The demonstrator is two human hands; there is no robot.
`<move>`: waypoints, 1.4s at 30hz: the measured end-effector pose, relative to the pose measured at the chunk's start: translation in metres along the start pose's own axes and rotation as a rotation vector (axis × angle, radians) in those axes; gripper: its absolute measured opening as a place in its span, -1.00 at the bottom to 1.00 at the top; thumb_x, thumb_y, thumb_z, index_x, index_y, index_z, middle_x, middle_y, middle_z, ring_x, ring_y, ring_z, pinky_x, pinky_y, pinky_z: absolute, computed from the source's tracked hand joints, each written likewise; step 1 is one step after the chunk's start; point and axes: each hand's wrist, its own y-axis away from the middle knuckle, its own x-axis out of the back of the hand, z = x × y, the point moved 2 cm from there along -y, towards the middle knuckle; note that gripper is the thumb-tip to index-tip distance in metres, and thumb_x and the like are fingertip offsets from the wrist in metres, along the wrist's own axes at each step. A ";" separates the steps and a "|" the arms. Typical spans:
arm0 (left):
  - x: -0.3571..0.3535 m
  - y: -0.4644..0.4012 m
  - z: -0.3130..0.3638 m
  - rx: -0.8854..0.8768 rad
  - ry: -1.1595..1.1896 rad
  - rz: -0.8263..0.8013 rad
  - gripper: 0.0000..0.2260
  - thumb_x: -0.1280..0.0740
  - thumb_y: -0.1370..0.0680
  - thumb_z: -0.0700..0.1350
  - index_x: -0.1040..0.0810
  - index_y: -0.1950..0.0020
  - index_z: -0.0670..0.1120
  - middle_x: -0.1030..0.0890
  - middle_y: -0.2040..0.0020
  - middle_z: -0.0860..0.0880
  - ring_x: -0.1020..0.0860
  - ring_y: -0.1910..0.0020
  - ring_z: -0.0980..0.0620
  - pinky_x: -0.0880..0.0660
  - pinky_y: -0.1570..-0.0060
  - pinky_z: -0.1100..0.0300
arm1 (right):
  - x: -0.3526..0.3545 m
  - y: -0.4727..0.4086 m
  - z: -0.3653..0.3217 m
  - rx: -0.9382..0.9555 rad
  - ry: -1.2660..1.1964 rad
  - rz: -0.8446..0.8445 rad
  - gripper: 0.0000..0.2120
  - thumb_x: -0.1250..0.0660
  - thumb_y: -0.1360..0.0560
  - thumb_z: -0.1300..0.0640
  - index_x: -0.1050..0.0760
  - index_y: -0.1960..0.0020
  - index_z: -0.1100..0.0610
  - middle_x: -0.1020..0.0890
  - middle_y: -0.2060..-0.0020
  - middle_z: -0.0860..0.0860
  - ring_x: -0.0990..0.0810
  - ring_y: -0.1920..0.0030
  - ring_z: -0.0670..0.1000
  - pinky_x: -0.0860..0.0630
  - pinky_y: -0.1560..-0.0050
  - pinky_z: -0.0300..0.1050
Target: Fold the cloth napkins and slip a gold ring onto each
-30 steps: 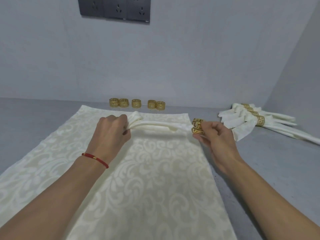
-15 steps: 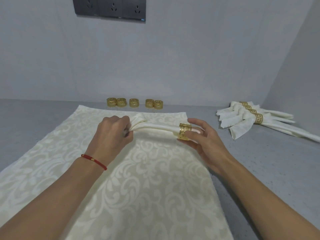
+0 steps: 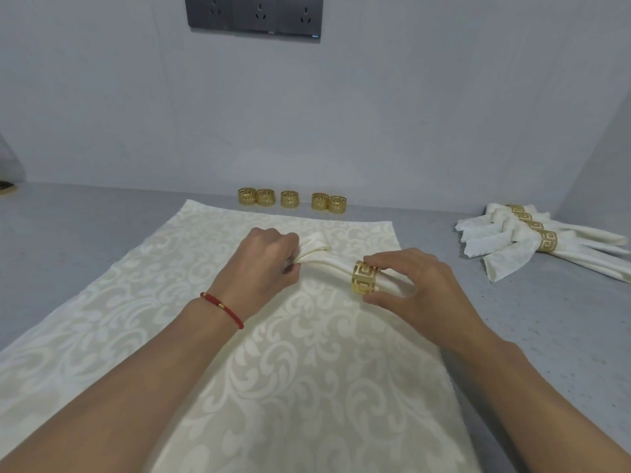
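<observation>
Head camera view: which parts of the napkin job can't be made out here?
- Rolled napkin, left end: hidden in the left hand.
- Its right end: behind the right hand pinching the gold ring.
- Finished napkins: overlapping, count unclear, cut off at the right edge.

Both hands curled, gripping

The left hand is gripping one end of a rolled napkin while the right hand is pinching a gold ring around it. 5 spare rings are sitting by the wall, and ringed napkins are lying at right.
</observation>
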 end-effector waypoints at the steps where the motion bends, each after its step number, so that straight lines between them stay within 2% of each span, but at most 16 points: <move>1: 0.000 0.000 0.003 -0.021 -0.010 -0.012 -0.63 -0.57 -0.15 -0.34 -0.37 0.39 -0.13 -0.39 0.51 -0.03 -0.30 0.52 -0.02 0.01 0.43 0.42 | -0.002 0.000 -0.004 0.047 0.037 0.006 -0.60 -0.66 -0.34 0.05 -0.70 -0.14 0.04 -0.69 0.04 -0.22 -0.51 -0.02 -0.14 -0.29 -0.09 -0.45; 3: -0.001 -0.001 0.011 -0.065 -0.020 -0.029 -0.64 -0.57 -0.14 -0.34 -0.37 0.40 -0.14 -0.39 0.51 -0.04 -0.35 0.55 -0.06 0.03 0.43 0.42 | -0.008 0.000 -0.014 0.133 0.096 0.038 -0.69 -0.65 -0.35 0.09 -0.70 -0.04 0.14 -0.73 0.16 0.01 -0.47 0.04 0.00 -0.36 0.04 -0.24; 6: -0.004 0.000 0.026 -0.119 0.003 -0.028 -0.65 -0.55 -0.14 -0.36 -0.37 0.41 -0.15 -0.39 0.52 -0.07 -0.37 0.56 -0.10 0.02 0.47 0.33 | -0.015 0.000 -0.023 0.019 0.076 0.052 -0.67 -0.59 -0.43 0.01 -0.67 -0.17 0.04 -0.73 0.05 -0.02 -0.57 0.01 -0.01 -0.47 -0.03 -0.06; 8: -0.005 0.001 0.033 -0.128 0.021 -0.008 -0.65 -0.55 -0.15 -0.36 -0.37 0.40 -0.15 -0.39 0.51 -0.07 -0.37 0.54 -0.10 0.04 0.41 0.38 | -0.017 0.000 -0.023 -0.049 0.024 0.073 -0.64 -0.57 -0.45 -0.02 -0.65 -0.22 0.01 -0.72 0.02 -0.04 -0.63 -0.03 0.06 -0.50 -0.09 0.01; 11: -0.002 -0.001 0.040 -0.134 0.014 0.056 -0.63 -0.55 -0.15 -0.38 -0.36 0.40 -0.16 -0.38 0.50 -0.07 -0.37 0.52 -0.10 0.09 0.37 0.31 | -0.017 -0.001 -0.022 -0.132 -0.109 0.088 -0.53 -0.56 -0.44 -0.07 -0.56 -0.31 -0.09 -0.68 -0.09 -0.19 -0.64 -0.08 -0.13 -0.54 -0.17 -0.09; 14: 0.004 -0.003 0.042 -0.124 -0.002 0.118 -0.64 -0.55 -0.14 -0.40 -0.36 0.41 -0.16 -0.38 0.51 -0.07 -0.37 0.51 -0.10 0.04 0.34 0.23 | -0.015 -0.004 -0.016 -0.289 -0.223 0.138 -0.60 -0.57 -0.41 -0.11 -0.44 -0.12 -0.13 -0.59 0.01 -0.25 -0.58 0.11 -0.19 -0.51 0.08 -0.22; 18: 0.004 -0.001 0.042 -0.128 0.015 0.128 -0.65 -0.54 -0.16 -0.42 -0.37 0.40 -0.18 -0.39 0.50 -0.09 -0.38 0.50 -0.12 -0.01 0.28 0.27 | -0.016 -0.005 -0.020 -0.218 -0.213 0.139 -0.83 -0.55 -0.44 -0.07 -0.56 0.09 -0.14 -0.64 0.24 -0.22 -0.59 0.24 -0.17 -0.41 0.27 -0.38; 21: 0.005 -0.001 0.040 -0.125 0.025 0.143 -0.64 -0.54 -0.17 -0.42 -0.37 0.39 -0.18 -0.39 0.49 -0.08 -0.38 0.48 -0.11 -0.02 0.26 0.29 | -0.015 -0.006 -0.019 -0.249 -0.368 0.113 -0.90 -0.50 -0.50 0.06 -0.64 0.04 -0.12 -0.68 0.24 -0.25 -0.61 0.24 -0.18 -0.45 0.25 -0.34; 25: 0.007 0.000 0.042 -0.181 0.014 0.157 -0.67 -0.51 -0.22 -0.42 -0.37 0.37 -0.18 -0.40 0.45 -0.07 -0.39 0.42 -0.11 -0.03 0.24 0.30 | -0.008 -0.007 -0.014 -0.295 -0.580 0.098 -0.80 -0.35 -0.60 0.26 -0.72 -0.02 0.03 -0.68 0.29 -0.28 -0.61 0.28 -0.26 -0.41 0.21 -0.42; 27: 0.006 0.001 0.041 -0.208 0.016 0.168 -0.70 -0.47 -0.26 -0.43 -0.38 0.33 -0.18 -0.41 0.42 -0.07 -0.34 0.31 -0.06 -0.04 0.22 0.30 | -0.006 -0.007 -0.016 -0.356 -0.687 0.085 -0.82 -0.37 -0.60 0.24 -0.73 -0.01 0.06 -0.59 0.43 -0.28 -0.53 0.42 -0.25 -0.37 0.34 -0.46; 31: 0.002 0.003 0.040 -0.295 0.016 0.181 -0.68 -0.43 -0.32 -0.43 -0.34 0.28 -0.13 -0.38 0.36 -0.04 -0.29 0.26 -0.02 -0.16 0.18 0.28 | -0.002 -0.005 -0.014 -0.450 -0.759 0.028 -0.87 -0.41 -0.58 0.16 -0.74 -0.02 0.14 -0.50 0.53 -0.28 -0.47 0.48 -0.23 -0.33 0.44 -0.44; 33: 0.002 0.003 0.044 -0.357 0.002 0.203 -0.67 -0.39 -0.37 -0.44 -0.30 0.26 -0.09 -0.34 0.36 -0.04 -0.31 0.29 -0.04 -0.33 0.19 0.18 | -0.001 -0.005 -0.013 -0.497 -0.785 -0.009 -0.84 -0.45 -0.55 0.11 -0.73 -0.02 0.18 -0.45 0.57 -0.27 -0.42 0.54 -0.21 -0.31 0.48 -0.45; 36: 0.001 0.002 0.047 -0.420 -0.041 0.228 -0.66 -0.34 -0.40 -0.47 -0.30 0.25 -0.09 -0.29 0.34 -0.04 -0.29 0.32 -0.05 -0.45 0.24 -0.02 | -0.002 -0.004 -0.010 -0.563 -0.790 -0.063 -0.58 -0.54 -0.38 -0.10 -0.73 -0.02 0.23 -0.24 0.49 -0.13 -0.12 0.46 -0.09 -0.25 0.47 -0.39; 39: -0.002 0.003 0.047 -0.436 -0.083 0.206 -0.74 -0.36 -0.39 -0.48 -0.40 0.25 -0.15 -0.36 0.34 -0.08 -0.31 0.32 -0.07 -0.44 0.21 -0.01 | -0.005 -0.003 -0.009 -0.567 -0.771 -0.038 -0.36 -0.58 -0.36 -0.10 -0.56 -0.07 0.45 -0.11 0.30 0.11 -0.05 0.40 -0.01 -0.15 0.48 -0.28; 40: -0.003 0.004 0.046 -0.442 -0.085 0.196 -0.75 -0.37 -0.39 -0.47 -0.41 0.25 -0.16 -0.38 0.34 -0.09 -0.32 0.31 -0.07 -0.44 0.20 0.00 | -0.005 -0.002 -0.009 -0.569 -0.773 -0.031 -0.38 -0.59 -0.35 -0.09 -0.58 -0.05 0.45 -0.11 0.32 0.08 -0.05 0.40 -0.01 -0.12 0.47 -0.25; 42: -0.004 0.005 0.046 -0.455 -0.079 0.179 -0.76 -0.38 -0.38 -0.48 -0.44 0.24 -0.18 -0.42 0.33 -0.10 -0.34 0.31 -0.08 -0.45 0.20 -0.01 | -0.004 -0.001 -0.013 -0.595 -0.782 -0.050 -0.60 -0.57 -0.35 -0.11 -0.73 0.07 0.23 -0.16 0.42 -0.03 -0.06 0.42 -0.03 -0.11 0.45 -0.22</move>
